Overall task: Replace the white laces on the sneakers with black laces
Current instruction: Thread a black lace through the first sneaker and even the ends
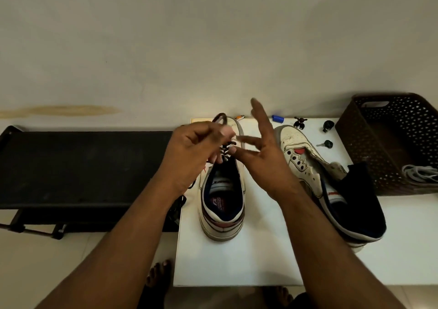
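Hands over sneaker [222, 204], left hand [194, 152] pinching black lace [220, 117], right hand [263, 152] spread

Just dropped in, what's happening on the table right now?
A person is lacing the left sneaker with a black lace. The left hand grips a loop of that lace above the shoe's eyelets, while the right hand is open, fingers spread, beside it. The other sneaker lies unlaced to the right. Pale laces sit in the brown basket.
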Tool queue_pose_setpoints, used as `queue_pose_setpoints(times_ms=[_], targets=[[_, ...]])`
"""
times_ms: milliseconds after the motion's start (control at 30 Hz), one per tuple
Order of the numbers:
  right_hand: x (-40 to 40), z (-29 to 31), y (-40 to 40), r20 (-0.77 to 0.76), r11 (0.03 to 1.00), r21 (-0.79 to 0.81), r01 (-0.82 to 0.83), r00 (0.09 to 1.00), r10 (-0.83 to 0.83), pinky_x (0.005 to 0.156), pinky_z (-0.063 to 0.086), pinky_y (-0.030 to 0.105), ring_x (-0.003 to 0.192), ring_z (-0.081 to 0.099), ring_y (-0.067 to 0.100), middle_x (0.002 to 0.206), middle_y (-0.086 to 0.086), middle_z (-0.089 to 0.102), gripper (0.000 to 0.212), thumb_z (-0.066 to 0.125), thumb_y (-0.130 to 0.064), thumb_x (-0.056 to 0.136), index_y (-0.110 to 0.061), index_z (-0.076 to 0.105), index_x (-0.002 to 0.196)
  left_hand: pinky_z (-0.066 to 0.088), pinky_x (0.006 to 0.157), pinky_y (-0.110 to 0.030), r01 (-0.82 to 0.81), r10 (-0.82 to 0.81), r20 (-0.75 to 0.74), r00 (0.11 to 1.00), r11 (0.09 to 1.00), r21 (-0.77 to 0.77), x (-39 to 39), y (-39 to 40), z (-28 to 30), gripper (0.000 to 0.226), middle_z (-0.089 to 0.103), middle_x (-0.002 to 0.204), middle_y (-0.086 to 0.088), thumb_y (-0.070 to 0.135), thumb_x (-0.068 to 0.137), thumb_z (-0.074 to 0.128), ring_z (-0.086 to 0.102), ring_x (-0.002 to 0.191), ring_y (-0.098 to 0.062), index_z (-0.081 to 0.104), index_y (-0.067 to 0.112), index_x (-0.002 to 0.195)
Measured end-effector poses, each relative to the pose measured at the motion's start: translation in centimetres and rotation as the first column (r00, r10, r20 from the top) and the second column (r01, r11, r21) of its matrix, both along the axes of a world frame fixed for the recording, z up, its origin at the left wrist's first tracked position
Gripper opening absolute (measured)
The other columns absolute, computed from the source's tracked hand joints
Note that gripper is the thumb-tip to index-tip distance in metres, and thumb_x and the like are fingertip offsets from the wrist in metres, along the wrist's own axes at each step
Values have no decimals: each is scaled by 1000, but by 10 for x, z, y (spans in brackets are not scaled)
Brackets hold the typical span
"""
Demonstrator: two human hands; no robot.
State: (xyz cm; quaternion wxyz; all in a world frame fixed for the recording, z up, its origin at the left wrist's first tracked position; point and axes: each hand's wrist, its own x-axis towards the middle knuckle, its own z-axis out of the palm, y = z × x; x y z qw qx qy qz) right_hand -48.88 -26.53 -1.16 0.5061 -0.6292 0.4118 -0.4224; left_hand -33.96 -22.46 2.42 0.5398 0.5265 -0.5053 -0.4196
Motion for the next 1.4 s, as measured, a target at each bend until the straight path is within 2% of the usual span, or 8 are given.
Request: queue_pose_setpoints(times_ms=[133, 233, 333, 433, 667, 933, 1133, 1400], targets=[[0, -8, -1, -290, 936, -346, -65, 956, -41, 115, 19, 35, 148, 6, 17, 161, -6, -5, 49, 68, -36, 84, -40, 49, 129, 52, 74, -18, 135, -137, 176, 975, 991, 27, 9, 6, 2, 25, 75, 77, -2, 29, 79, 67, 70, 76, -10, 76, 5, 81], [4, -8, 2, -317, 961, -275, -35, 947, -56, 114, 17, 38, 145, 18, 11, 151, -13, 31, 7, 61, -37, 88, -30, 62, 88, 51, 77, -19, 25, -25, 195, 981, 1000, 6, 24, 4, -2, 21, 73, 79, -3, 26, 84, 67, 69, 82, -12, 75, 7, 79], [0, -1, 0, -101, 996, -64, -58, 994, 51, 88, 46, 34, 91, 63, 9, 85, -8, 70, 15, 57, -27, 94, -22, 62, 81, 45, 69, -4, -362, 343, 192, 920, 929, 74, 38, -4, -13, 20, 70, 77, 4, 25, 91, 64, 64, 73, 6, 72, 17, 75], [-6, 3, -2, -172, 990, -129, 52, 982, -75, 61, 41, 17, 58, 48, 1, 58, -6, 54, 28, 58, -28, 94, -26, 55, 66, 47, 77, -9, -525, 505, 142, 851, 812, 256, 48, -11, -23, 11, 65, 88, 7, 20, 94, 61, 62, 84, 4, 69, 22, 87], [2, 2, 1, -130, 976, -189, 112, 982, -138, 60, 39, 8, 65, 58, -4, 71, -13, 65, 10, 64, -21, 90, -16, 70, 84, 46, 96, -24, 214, -249, 201, 947, 960, 183, 9, -3, -10, 55, 68, 115, 13, 20, 80, 75, 62, 90, 10, 58, 34, 130], [-11, 2, -7, -112, 976, -133, 173, 976, -188, 53, 35, 11, 50, 47, 2, 52, -19, 55, 8, 73, -20, 84, -19, 71, 76, 50, 88, -17, -446, 414, 236, 879, 889, 103, 46, -10, -15, 21, 68, 94, 17, 9, 89, 66, 61, 84, 10, 68, 30, 90], [13, 6, 4, 119, 986, 76, 147, 981, -155, 55, 45, 21, 60, 58, 9, 67, 2, 67, 8, 75, -10, 79, -12, 69, 76, 54, 74, -21, 74, -84, 164, 983, 995, 65, -5, 4, -6, 71, 63, 124, 14, -5, 80, 71, 60, 66, 6, 51, 38, 134], [6, 13, 2, 319, 977, 196, 81, 937, -141, 52, 43, 28, 51, 51, 16, 70, 18, 63, 10, 71, -13, 82, -10, 63, 77, 56, 75, -27, -129, 140, 251, 958, 990, -61, -3, 0, -13, 18, 75, 85, 5, 16, 81, 75, 70, 82, -9, 77, 20, 98]])
